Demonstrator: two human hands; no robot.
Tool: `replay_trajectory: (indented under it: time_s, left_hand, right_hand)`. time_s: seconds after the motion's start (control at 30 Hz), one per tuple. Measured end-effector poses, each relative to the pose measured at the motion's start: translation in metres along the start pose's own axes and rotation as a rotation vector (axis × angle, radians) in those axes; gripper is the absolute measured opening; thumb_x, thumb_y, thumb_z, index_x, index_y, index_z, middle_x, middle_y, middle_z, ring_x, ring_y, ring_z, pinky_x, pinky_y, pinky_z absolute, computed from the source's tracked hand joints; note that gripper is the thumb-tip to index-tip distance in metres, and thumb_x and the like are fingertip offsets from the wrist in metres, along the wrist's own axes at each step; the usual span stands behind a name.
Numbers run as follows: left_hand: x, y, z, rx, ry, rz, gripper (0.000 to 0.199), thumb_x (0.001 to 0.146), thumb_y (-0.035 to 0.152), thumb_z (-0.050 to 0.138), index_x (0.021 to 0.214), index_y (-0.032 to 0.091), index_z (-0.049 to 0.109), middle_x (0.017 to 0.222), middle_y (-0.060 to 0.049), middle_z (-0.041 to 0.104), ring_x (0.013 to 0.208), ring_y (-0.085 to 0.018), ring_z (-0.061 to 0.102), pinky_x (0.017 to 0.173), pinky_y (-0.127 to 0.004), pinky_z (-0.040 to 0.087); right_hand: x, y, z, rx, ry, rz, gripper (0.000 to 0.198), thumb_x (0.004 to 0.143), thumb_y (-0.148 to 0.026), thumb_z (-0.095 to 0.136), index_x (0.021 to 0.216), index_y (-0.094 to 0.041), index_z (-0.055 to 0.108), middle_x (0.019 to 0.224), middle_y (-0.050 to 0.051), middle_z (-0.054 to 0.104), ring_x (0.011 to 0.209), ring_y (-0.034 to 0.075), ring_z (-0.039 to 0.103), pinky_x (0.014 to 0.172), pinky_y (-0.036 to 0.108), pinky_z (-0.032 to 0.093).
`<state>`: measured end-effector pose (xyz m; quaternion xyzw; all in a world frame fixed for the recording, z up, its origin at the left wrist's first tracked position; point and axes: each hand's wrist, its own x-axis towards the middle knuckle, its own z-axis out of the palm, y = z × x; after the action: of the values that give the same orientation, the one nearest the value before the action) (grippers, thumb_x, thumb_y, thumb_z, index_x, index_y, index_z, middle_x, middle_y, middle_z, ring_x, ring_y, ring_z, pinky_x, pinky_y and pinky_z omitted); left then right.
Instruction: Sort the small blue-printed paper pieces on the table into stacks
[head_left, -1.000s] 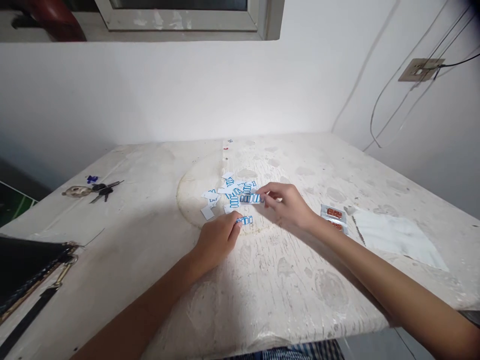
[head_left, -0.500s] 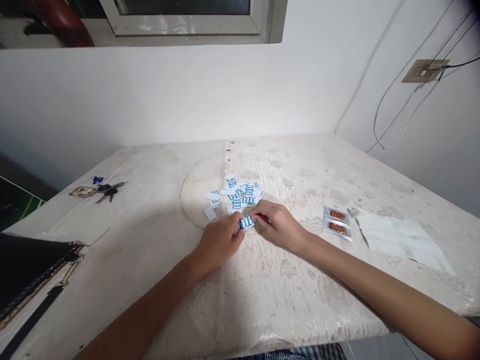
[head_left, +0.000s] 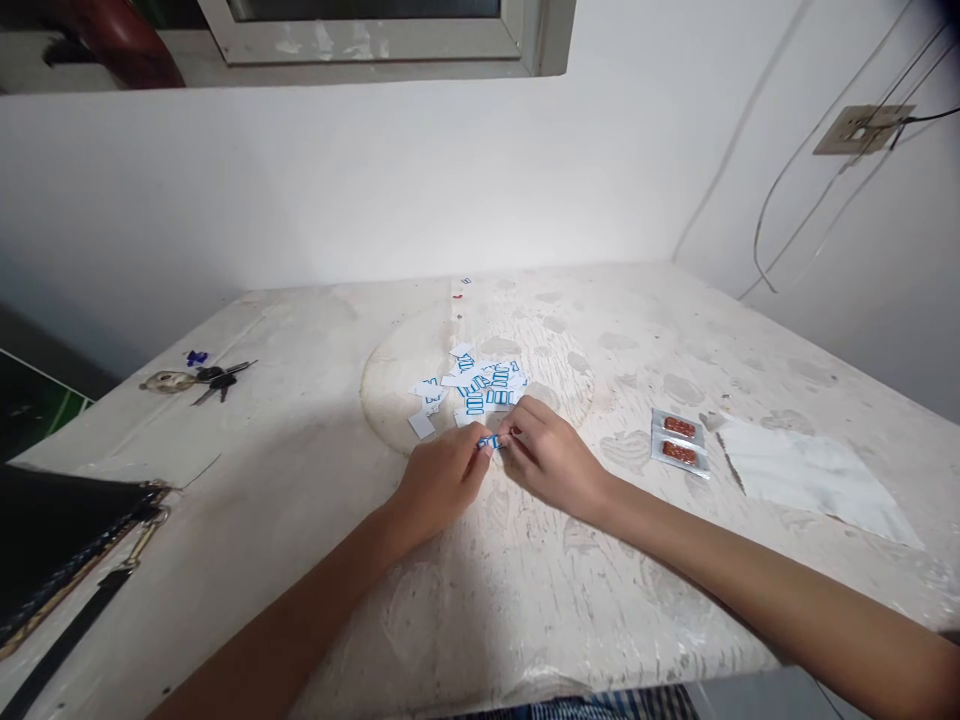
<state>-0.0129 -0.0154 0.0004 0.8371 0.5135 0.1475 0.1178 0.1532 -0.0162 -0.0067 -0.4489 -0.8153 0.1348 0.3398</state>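
Between my hands is a small white paper piece with blue printed marks [head_left: 490, 441], bent or folded so only a narrow strip shows. My left hand [head_left: 444, 468] pinches its left end between thumb and forefinger. The fingers of my right hand [head_left: 551, 452] are closed on its right end. Just beyond the hands lies a loose pile of similar paper pieces [head_left: 480, 385], some with blue marks upward and some plain white. One blank white piece [head_left: 421, 426] lies at the pile's near left edge.
Right of my hands are a blister pack with reddish-brown tablets [head_left: 679, 442] and a white cloth or paper sheet [head_left: 814, 480]. Keys [head_left: 216, 379] lie on the left, with a black bag [head_left: 67, 550] nearer me. The pale table [head_left: 315, 420] meets the wall behind.
The paper piece between my hands showed its flat blue-marked face before; now it appears as a thinner, folded or tilted strip. My hands have barely moved.
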Motion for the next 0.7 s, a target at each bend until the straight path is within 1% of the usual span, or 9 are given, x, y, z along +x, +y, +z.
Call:
replay_trajectory:
  time_s: [0.07, 0.13, 0.2, 0.23, 0.3, 0.37, 0.43, 0.57, 0.7]
  left_hand:
    - [0.000, -0.001, 0.002, 0.014, 0.006, 0.002, 0.028, 0.090, 0.030, 0.025, 0.091, 0.021, 0.052, 0.082, 0.000, 0.060, 0.070, -0.013, 0.053, 0.058, -0.025, 0.033]
    - [0.001, -0.001, 0.003, 0.028, 0.008, -0.003, 0.028, 0.090, 0.029, 0.025, 0.090, 0.021, 0.052, 0.082, 0.000, 0.060, 0.070, -0.013, 0.053, 0.058, -0.025, 0.032]
    - [0.001, 0.000, 0.003, 0.037, 0.011, -0.006, 0.026, 0.089, 0.029, 0.026, 0.092, 0.021, 0.051, 0.083, 0.000, 0.060, 0.071, -0.014, 0.053, 0.058, -0.025, 0.032]
    - [0.001, 0.000, 0.003, 0.041, 0.013, -0.006, 0.026, 0.089, 0.029, 0.027, 0.092, 0.022, 0.051, 0.083, 0.000, 0.060, 0.072, -0.014, 0.053, 0.059, -0.025, 0.033]
    - [0.001, 0.001, 0.003, 0.049, 0.012, -0.005, 0.026, 0.089, 0.029, 0.027, 0.093, 0.022, 0.051, 0.084, -0.001, 0.060, 0.074, -0.015, 0.054, 0.060, -0.025, 0.033]
    - [0.002, 0.001, 0.003, 0.054, 0.009, -0.005, 0.026, 0.089, 0.028, 0.026, 0.094, 0.021, 0.051, 0.085, -0.001, 0.061, 0.074, -0.015, 0.054, 0.060, -0.026, 0.034]
    - [0.002, 0.001, 0.003, 0.056, 0.009, -0.005, 0.027, 0.089, 0.028, 0.026, 0.096, 0.021, 0.051, 0.086, -0.001, 0.061, 0.075, -0.015, 0.054, 0.062, -0.026, 0.035]
    - [0.002, 0.000, 0.004, 0.078, 0.003, -0.009, 0.028, 0.089, 0.029, 0.025, 0.097, 0.021, 0.051, 0.088, -0.002, 0.061, 0.076, -0.015, 0.055, 0.062, -0.026, 0.035]
    - [0.002, -0.001, 0.005, 0.095, 0.005, 0.000, 0.028, 0.090, 0.029, 0.025, 0.097, 0.021, 0.051, 0.087, -0.001, 0.061, 0.076, -0.015, 0.054, 0.062, -0.026, 0.035]
  right_hand:
    - [0.002, 0.002, -0.003, 0.022, 0.028, 0.009, 0.009, 0.082, -0.016, 0.042, 0.086, -0.019, 0.049, 0.090, 0.007, 0.051, 0.080, 0.017, 0.049, 0.063, 0.027, 0.041]
    - [0.006, 0.009, -0.009, 0.023, 0.093, 0.043, 0.012, 0.083, -0.019, 0.042, 0.093, -0.019, 0.050, 0.092, 0.007, 0.053, 0.082, 0.017, 0.050, 0.066, 0.028, 0.042]
    - [0.013, 0.020, -0.014, -0.024, 0.160, 0.080, 0.016, 0.085, -0.020, 0.040, 0.093, -0.019, 0.053, 0.090, 0.007, 0.055, 0.084, 0.019, 0.051, 0.070, 0.031, 0.042]
    - [0.016, 0.026, -0.015, -0.061, 0.164, 0.075, 0.017, 0.085, -0.019, 0.039, 0.092, -0.018, 0.055, 0.090, 0.008, 0.057, 0.085, 0.020, 0.051, 0.072, 0.033, 0.042]
    - [0.022, 0.039, -0.014, -0.121, 0.113, -0.009, 0.020, 0.084, -0.017, 0.040, 0.093, -0.017, 0.058, 0.096, 0.009, 0.058, 0.091, 0.022, 0.051, 0.078, 0.036, 0.041]
    - [0.027, 0.049, -0.009, -0.139, 0.048, -0.109, 0.023, 0.084, -0.017, 0.041, 0.100, -0.016, 0.058, 0.104, 0.011, 0.058, 0.099, 0.022, 0.050, 0.084, 0.037, 0.040]
    - [0.030, 0.054, -0.002, -0.126, 0.016, -0.161, 0.027, 0.085, -0.016, 0.041, 0.107, -0.016, 0.057, 0.108, 0.010, 0.059, 0.104, 0.022, 0.050, 0.088, 0.038, 0.039]
    - [0.034, 0.054, 0.006, -0.107, 0.004, -0.175, 0.031, 0.085, -0.013, 0.040, 0.112, -0.019, 0.055, 0.099, 0.008, 0.062, 0.097, 0.020, 0.052, 0.083, 0.037, 0.041]
    - [0.034, 0.050, 0.004, -0.203, 0.022, -0.171, 0.031, 0.085, -0.013, 0.039, 0.112, -0.017, 0.054, 0.093, 0.010, 0.062, 0.090, 0.022, 0.052, 0.080, 0.037, 0.039]
